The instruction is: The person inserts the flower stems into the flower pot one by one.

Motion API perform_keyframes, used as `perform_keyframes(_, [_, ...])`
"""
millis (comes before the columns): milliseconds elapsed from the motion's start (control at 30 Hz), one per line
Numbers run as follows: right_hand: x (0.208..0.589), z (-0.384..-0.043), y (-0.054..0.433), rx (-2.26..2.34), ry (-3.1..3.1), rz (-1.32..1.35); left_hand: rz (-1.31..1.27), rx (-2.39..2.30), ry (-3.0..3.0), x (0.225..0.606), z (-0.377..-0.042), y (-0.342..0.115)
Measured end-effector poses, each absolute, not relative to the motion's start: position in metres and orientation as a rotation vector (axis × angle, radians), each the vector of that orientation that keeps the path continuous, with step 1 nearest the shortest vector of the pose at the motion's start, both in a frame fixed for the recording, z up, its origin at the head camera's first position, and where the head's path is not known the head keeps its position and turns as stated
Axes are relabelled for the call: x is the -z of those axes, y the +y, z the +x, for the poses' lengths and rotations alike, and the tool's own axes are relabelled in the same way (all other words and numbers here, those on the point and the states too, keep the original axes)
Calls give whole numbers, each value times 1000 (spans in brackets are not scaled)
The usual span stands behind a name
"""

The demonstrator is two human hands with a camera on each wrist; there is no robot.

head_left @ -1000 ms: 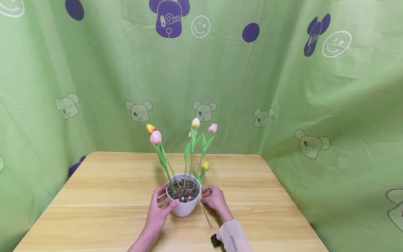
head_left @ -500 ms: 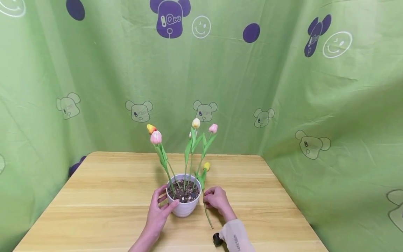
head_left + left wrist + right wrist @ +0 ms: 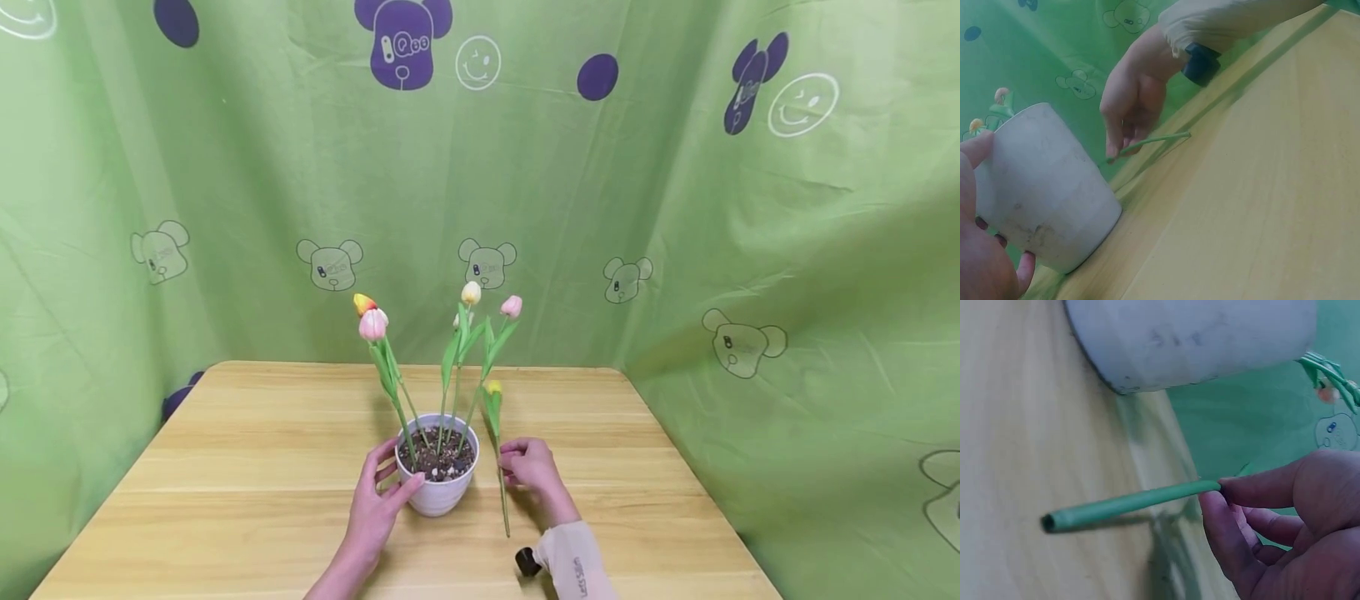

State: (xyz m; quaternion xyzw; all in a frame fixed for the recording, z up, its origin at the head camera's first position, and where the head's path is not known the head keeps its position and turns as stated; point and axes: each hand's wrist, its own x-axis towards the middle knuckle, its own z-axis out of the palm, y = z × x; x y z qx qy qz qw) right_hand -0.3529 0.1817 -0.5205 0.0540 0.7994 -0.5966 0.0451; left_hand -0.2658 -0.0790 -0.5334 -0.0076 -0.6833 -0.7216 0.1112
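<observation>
A white flowerpot (image 3: 437, 501) filled with dark soil stands on the table, several tulips upright or leaning in it. My left hand (image 3: 377, 500) grips its left side, thumb near the front rim and fingers around the wall. Just right of the pot, apart from it, my right hand (image 3: 534, 467) pinches a yellow tulip (image 3: 492, 408) partway down its green stem. In the right wrist view the stem (image 3: 1122, 507) sits between thumb and forefinger, its hollow cut end pointing away from the hand. The left wrist view shows the pot (image 3: 1054, 181) from the side.
A pink tulip (image 3: 372, 324) and an orange-yellow one lean left above the pot. A cream tulip (image 3: 471, 292) and another pink tulip (image 3: 512, 307) rise at its right. The wooden table (image 3: 247, 475) is backed by green printed curtains (image 3: 540, 183).
My right hand has moved right with the yellow tulip, away from the pot's side. The stem's lower end now points more directly toward me. My left hand stays on the pot.
</observation>
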Motion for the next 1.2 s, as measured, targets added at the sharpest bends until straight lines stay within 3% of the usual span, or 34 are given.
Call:
perform_keyframes(600, [480, -345, 198, 2331, 2348, 164, -36, 2143, -2006, 537, -269, -81])
perform_keyframes(1200, [427, -321, 177, 2624, 2227, -121, -47, 2139, -2014, 537, -269, -83])
